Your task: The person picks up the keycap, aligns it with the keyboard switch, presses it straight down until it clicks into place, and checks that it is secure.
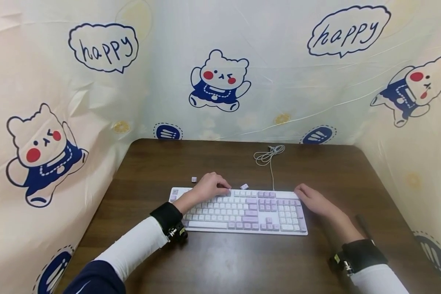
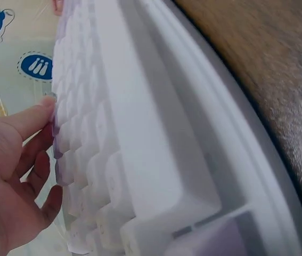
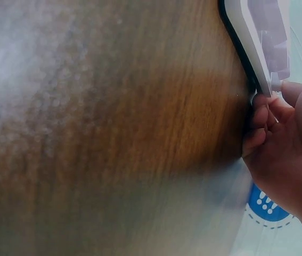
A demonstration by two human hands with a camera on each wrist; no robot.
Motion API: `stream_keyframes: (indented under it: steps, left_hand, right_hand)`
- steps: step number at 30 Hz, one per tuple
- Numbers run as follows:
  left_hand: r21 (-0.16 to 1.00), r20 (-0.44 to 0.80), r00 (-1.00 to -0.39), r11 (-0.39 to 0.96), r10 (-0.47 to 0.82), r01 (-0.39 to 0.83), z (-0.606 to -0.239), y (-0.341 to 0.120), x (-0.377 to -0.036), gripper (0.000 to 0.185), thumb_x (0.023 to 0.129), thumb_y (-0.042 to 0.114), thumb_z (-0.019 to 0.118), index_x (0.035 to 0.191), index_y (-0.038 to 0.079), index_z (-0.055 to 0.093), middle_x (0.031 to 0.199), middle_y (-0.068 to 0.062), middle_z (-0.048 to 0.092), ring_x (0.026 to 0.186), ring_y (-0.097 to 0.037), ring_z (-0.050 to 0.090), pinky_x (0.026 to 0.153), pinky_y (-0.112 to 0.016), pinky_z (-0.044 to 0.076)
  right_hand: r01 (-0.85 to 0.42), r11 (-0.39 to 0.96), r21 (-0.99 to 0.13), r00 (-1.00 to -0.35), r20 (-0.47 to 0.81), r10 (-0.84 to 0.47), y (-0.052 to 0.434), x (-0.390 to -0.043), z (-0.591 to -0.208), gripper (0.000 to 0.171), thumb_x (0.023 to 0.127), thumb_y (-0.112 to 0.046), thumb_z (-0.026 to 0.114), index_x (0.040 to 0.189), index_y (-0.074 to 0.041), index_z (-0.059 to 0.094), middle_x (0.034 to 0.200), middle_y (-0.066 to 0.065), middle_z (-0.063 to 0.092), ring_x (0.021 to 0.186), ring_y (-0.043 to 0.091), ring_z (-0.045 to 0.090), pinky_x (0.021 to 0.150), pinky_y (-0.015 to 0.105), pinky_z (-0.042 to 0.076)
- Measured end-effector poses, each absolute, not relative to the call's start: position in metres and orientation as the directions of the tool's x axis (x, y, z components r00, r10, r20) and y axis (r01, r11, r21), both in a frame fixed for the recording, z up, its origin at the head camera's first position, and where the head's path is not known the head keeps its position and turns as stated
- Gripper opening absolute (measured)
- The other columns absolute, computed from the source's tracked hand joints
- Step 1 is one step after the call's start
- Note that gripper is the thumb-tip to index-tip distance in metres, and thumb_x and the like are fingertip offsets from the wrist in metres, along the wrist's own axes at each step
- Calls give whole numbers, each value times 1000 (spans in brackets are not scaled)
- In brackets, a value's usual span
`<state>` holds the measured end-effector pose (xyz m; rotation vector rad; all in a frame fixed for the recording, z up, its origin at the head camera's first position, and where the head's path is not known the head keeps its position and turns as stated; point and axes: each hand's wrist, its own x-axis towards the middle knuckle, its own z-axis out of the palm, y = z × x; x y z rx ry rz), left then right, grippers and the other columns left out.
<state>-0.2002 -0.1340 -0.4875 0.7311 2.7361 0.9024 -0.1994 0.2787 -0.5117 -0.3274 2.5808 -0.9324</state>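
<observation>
A white and lilac keyboard [image 1: 242, 232] lies on the brown table. My left hand [image 1: 207, 188] reaches over its left part. The thumb and index fingertips come together at a keycap in the top row; that keycap is mostly hidden by the fingers. In the left wrist view the left hand [image 2: 12, 165] is at the keyboard's far edge, other fingers curled. My right hand [image 1: 314, 200] grips the keyboard's far right corner. In the right wrist view the right hand [image 3: 289, 133] has its thumb on top and curled fingers low against the corner.
Behind the keyboard lie two loose keycaps, a small pale keycap [image 1: 194, 179] and a wider lilac keycap [image 1: 244, 186]. A bundled cable [image 1: 268, 156] runs from the keyboard's back edge. Patterned cloth [image 1: 220, 122] surrounds the table [image 1: 220, 261] at back and sides.
</observation>
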Motion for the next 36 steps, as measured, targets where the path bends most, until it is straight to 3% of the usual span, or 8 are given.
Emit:
stream_keyframes:
  steps: [13, 21, 36]
  left_hand:
    - [572, -16, -848, 701, 530, 427, -487, -129, -196, 5, 94, 16, 79, 97, 13, 78, 94, 2, 68, 90, -15, 54, 83, -35, 47]
    - [520, -28, -860, 742, 510, 423, -485, -131, -196, 5, 93, 27, 81, 93, 23, 78, 97, 9, 69, 91, -13, 51, 80, -34, 40]
    - [527, -68, -884, 769, 462, 361, -491, -127, -190, 5, 93, 26, 80, 91, 23, 77, 93, 9, 65, 89, -13, 57, 81, -37, 43]
  right_hand:
    - [-104, 745, -659, -898, -260, -356, 275, -201, -515, 36, 112, -36, 45, 127, -5, 56, 111, 10, 64, 107, 28, 63, 89, 46, 52]
    - [-98, 752, -652, -897, -269, -350, 275, -199, -514, 37, 113, -36, 43, 127, -4, 55, 111, 10, 63, 105, 27, 62, 86, 42, 51]
    - [-121, 749, -652, -905, -237, -353, 274, -194, -511, 34, 112, -33, 45, 123, -4, 58, 108, 8, 63, 102, 25, 61, 86, 42, 51]
